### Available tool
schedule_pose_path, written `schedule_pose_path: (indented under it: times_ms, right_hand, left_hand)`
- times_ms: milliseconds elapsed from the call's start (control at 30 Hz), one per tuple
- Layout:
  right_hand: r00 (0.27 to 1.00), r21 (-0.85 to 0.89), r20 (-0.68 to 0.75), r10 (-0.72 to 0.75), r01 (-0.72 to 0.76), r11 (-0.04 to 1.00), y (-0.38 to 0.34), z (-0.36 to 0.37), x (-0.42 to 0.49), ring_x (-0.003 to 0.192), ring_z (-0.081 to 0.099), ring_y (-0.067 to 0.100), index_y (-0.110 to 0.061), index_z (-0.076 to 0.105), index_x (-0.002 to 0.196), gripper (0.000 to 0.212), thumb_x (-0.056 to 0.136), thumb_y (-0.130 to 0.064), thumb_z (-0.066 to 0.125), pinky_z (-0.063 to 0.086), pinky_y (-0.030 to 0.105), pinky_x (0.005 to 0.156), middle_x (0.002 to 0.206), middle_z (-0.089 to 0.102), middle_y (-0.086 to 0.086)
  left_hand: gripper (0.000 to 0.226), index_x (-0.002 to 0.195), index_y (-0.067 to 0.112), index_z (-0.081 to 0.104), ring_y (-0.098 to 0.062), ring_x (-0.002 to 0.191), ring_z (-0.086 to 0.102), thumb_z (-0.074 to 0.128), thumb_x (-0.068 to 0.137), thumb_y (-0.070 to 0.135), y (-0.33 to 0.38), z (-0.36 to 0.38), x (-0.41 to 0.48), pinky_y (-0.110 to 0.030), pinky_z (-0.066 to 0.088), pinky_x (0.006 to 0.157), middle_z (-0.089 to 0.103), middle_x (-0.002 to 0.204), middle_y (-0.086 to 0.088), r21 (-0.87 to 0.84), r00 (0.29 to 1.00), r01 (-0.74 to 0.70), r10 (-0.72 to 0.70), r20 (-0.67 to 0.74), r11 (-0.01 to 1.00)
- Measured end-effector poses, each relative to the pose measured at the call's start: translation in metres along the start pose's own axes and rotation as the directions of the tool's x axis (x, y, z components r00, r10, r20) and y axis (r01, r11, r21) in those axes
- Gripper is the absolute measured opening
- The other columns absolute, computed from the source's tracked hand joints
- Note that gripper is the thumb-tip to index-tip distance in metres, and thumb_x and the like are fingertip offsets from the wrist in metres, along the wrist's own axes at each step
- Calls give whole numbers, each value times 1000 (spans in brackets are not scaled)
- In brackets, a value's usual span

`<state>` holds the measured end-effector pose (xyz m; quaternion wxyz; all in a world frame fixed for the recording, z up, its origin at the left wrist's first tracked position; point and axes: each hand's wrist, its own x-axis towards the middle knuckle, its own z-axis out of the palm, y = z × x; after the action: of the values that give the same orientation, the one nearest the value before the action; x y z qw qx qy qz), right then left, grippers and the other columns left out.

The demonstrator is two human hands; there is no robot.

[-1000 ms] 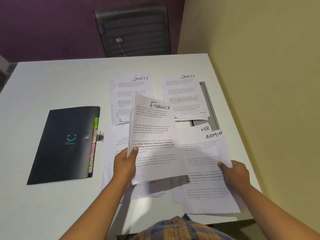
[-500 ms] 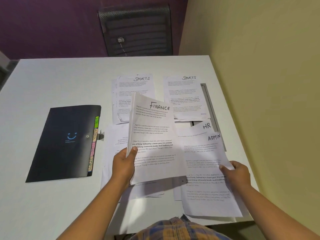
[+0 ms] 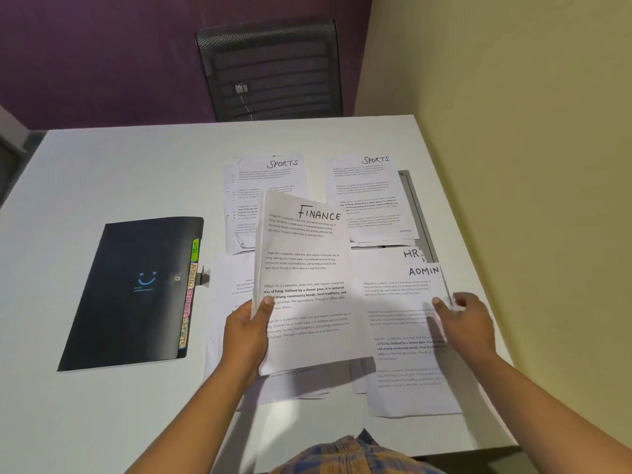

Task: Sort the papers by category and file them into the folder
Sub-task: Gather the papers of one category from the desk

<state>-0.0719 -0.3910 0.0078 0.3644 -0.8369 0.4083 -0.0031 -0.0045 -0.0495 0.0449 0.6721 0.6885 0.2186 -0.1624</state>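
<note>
My left hand (image 3: 244, 331) grips the left edge of a stack of sheets headed FINANCE (image 3: 307, 278), lifted off the table. My right hand (image 3: 463, 323) rests on the right edge of the ADMIN sheet (image 3: 407, 336), thumb on top, fingers spread; whether it grips the sheet is unclear. An HR sheet (image 3: 393, 256) peeks out from under it. Two SPORTS piles lie further back, the left SPORTS pile (image 3: 270, 179) and the right SPORTS pile (image 3: 369, 196). More sheets (image 3: 232, 292) lie under the FINANCE stack. The black folder (image 3: 136, 292) with coloured tabs (image 3: 189, 292) lies closed at the left.
The white table (image 3: 119, 165) meets a yellow wall on the right. A black mesh chair (image 3: 273, 70) stands behind the far edge. A grey strip (image 3: 419, 213) lies under the papers on the right. The table's near edge is just below my forearms.
My right hand has slid up along the ADMIN sheet's right edge, and the sheet has shifted down toward me, showing more of the HR sheet. My left hand still holds the FINANCE stack.
</note>
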Motion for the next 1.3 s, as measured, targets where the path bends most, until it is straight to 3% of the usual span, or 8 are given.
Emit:
schedule_pose_path:
  times_ms: [233,367,633,767,933,1133,1233,1300]
  right_hand:
    - [799,532,579,-162,-219,818,-81,27,-31,111,68,26,-19,61,127,52,84,-46,74,52,45,99,122,71,4]
    - [862,633,438,-256,-93,769,-107,29,-45,98,74,26,-11,72,109,22,87,-7,72,59,38,82,105,77,7]
    - [904,505,258,-340,173,845,-121,24,-48,66,69,-4,-25,69,85,21,77,-11,83,51,10,57,68,73,-18]
    - [874,506,338,-350,144,850,-117,38,-44,71,66,-11,-28,70,84,27,80,-3,79,51,7,66,70,72,-21]
    - [862,387,286,-419,296,873,-124,46,-31,60,60,8,-26,70,80,14,87,-14,74,46,12,51,67,69,-13]
    - [920,502,258,-294,133,855,-148,52,14,73,74,4,-15,73,95,7,89,-14,72,53,14,57,80,76,-13]
    - [916,599,343,-208,-43,800,-156,62,39,85,75,18,-7,71,106,16,91,-12,69,60,31,70,95,78,4]
    - [896,512,394,-202,-32,858,-159,67,55,72,71,18,-7,72,102,18,91,-20,70,55,28,64,88,75,6]
  left_hand:
    - [17,97,17,73,-19,81,76,59,97,27,11,12,-11,-26,59,62,79,87,0,30,988,-101,97,118,994]
    - [18,108,17,71,-18,89,75,66,92,10,18,11,-9,-33,61,72,78,97,0,28,971,-161,154,183,986]
    - [23,91,21,73,-7,82,74,78,80,2,29,8,9,-24,59,71,78,84,11,68,957,-265,253,143,962]
    - [27,90,28,71,2,79,71,78,81,4,23,12,19,-18,57,71,76,82,20,81,962,-250,238,137,965]
    - [17,91,23,75,-3,84,73,74,85,7,28,14,39,-17,56,72,78,87,14,98,954,-273,257,153,957]
    - [14,103,9,74,-12,88,75,67,91,12,48,18,74,-22,59,72,78,97,1,48,955,-203,187,228,978]
    - [16,107,11,73,-18,91,75,62,96,14,46,19,91,-26,60,75,78,98,-2,59,965,-144,126,231,988]
    - [17,108,10,73,-22,91,75,59,97,11,41,21,103,-28,61,75,78,97,-5,53,981,-95,85,172,994]
